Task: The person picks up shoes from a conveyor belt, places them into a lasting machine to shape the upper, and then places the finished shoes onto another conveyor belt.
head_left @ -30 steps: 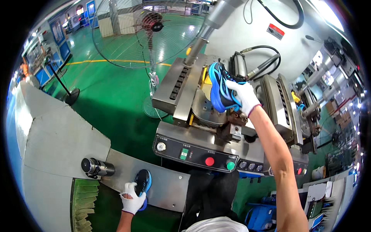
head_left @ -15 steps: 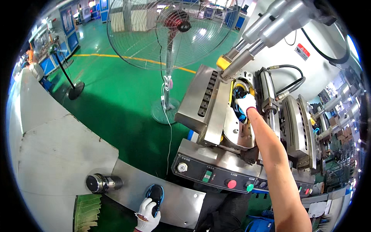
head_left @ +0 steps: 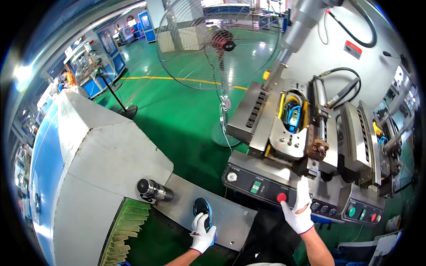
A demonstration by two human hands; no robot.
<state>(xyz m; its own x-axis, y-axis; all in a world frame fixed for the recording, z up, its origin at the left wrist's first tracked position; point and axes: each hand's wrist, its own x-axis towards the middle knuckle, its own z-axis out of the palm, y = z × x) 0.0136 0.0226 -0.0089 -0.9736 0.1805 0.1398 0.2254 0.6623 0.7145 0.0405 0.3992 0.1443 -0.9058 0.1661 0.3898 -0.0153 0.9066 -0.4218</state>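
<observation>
A black shoe with blue edges (head_left: 202,206) rests on the metal shelf (head_left: 230,218), and my left hand (head_left: 203,232), in a white glove, is closed around its near end. My right hand (head_left: 300,213), also gloved, is over the control panel (head_left: 243,177) of the machine with its fingers stretched out. Its thumb tip lies at the red push button (head_left: 282,197); whether it presses the button cannot be seen. The fingers cover part of the panel. Above the panel, another black and blue shoe (head_left: 293,116) sits in the machine's oval mould (head_left: 287,141).
A steel flask (head_left: 155,190) lies on the shelf left of the shoe. Beyond stands a large pedestal fan (head_left: 224,42) with a hanging cord. Thick metal cylinders (head_left: 306,22) slant down over the mould. A second press station (head_left: 353,133) is at the right.
My right hand has left the shoe in the mould and come down to the control panel. My left hand still holds the other shoe. The view has shifted left.
</observation>
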